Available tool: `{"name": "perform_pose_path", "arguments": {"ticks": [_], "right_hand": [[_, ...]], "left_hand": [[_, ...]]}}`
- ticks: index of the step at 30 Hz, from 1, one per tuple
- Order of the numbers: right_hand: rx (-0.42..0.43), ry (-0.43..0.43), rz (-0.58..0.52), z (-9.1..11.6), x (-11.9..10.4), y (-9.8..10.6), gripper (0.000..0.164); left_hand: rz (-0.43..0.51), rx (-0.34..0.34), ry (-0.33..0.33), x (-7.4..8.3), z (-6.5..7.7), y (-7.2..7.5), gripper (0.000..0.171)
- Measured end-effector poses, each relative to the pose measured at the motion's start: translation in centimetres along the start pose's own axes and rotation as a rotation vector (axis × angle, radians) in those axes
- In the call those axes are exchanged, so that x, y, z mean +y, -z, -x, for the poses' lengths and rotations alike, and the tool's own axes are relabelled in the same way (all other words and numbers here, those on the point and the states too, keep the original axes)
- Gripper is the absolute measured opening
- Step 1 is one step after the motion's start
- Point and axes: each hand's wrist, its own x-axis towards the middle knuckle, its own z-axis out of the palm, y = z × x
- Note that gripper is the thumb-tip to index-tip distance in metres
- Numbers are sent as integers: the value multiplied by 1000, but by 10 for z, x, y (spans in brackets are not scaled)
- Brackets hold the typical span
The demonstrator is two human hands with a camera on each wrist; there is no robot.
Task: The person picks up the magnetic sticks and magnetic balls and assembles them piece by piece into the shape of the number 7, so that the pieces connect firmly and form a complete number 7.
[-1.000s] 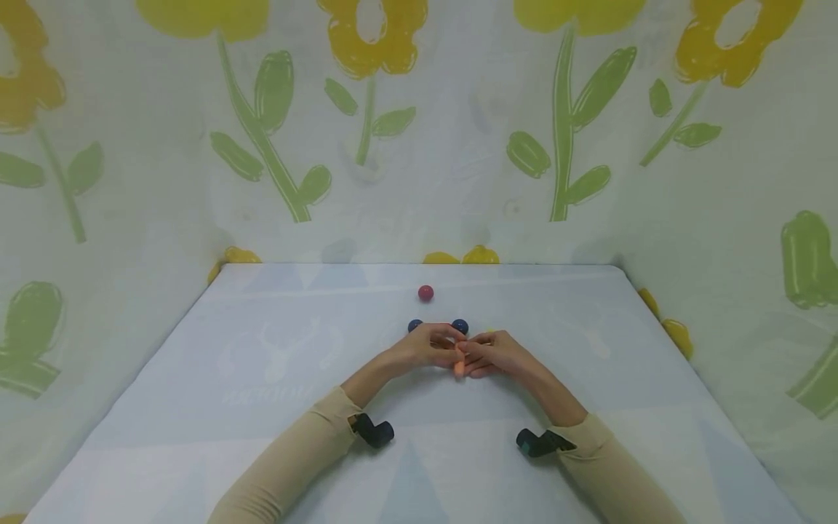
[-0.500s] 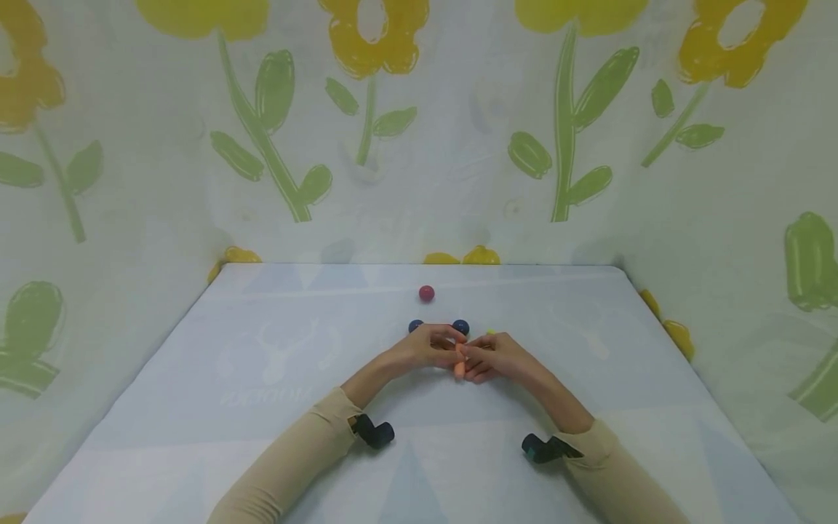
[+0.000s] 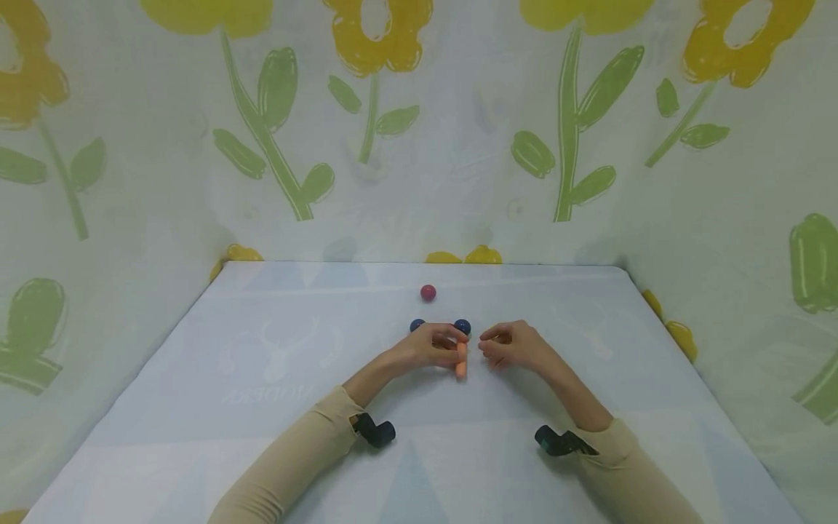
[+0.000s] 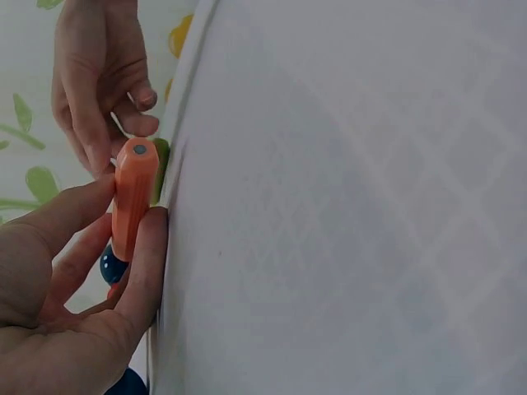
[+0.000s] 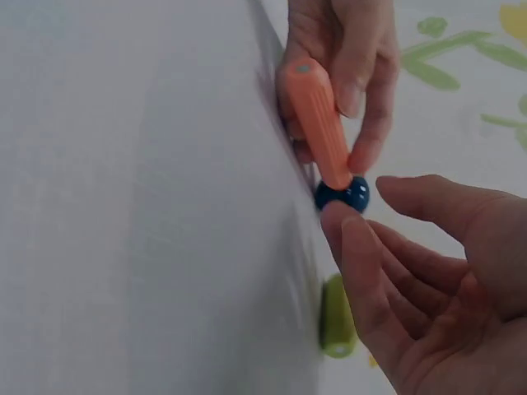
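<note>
My left hand (image 3: 432, 345) pinches a ribbed orange magnetic building rod (image 4: 137, 193) between thumb and fingers. The rod's near end shows a small grey disc. At its other end, a dark blue ball (image 5: 354, 194) overlaps it in the right wrist view. A second blue ball (image 3: 417, 325) sits to the left, partly behind my left hand, with a thin strip of red showing between the two balls. My right hand (image 3: 517, 345) is held just right of the rod, its fingers loosely bent with nothing between them. A yellow-green rod (image 5: 337, 317) lies by my right fingers.
Farther back on the white-blue patterned tabletop (image 3: 294, 429) sits a red ball (image 3: 428, 292). A flower-printed cloth (image 3: 445, 182) hangs around the back and sides of the table. Dark wrist cameras (image 3: 374, 431) jut inward from both sleeves.
My right hand has let go of the orange rod and drawn away to the right, its fingers parting. My left hand stays in place, still pinching the rod.
</note>
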Motion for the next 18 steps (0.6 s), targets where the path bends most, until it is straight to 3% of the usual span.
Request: {"name": "perform_pose_path", "arguments": {"ticks": [10, 18], "right_hand": [[199, 61, 225, -1, 1, 16, 29], [271, 51, 334, -5, 7, 12, 25]], "left_hand": [[0, 0, 5, 0, -1, 1, 33], [8, -2, -3, -3, -3, 0, 32]]}}
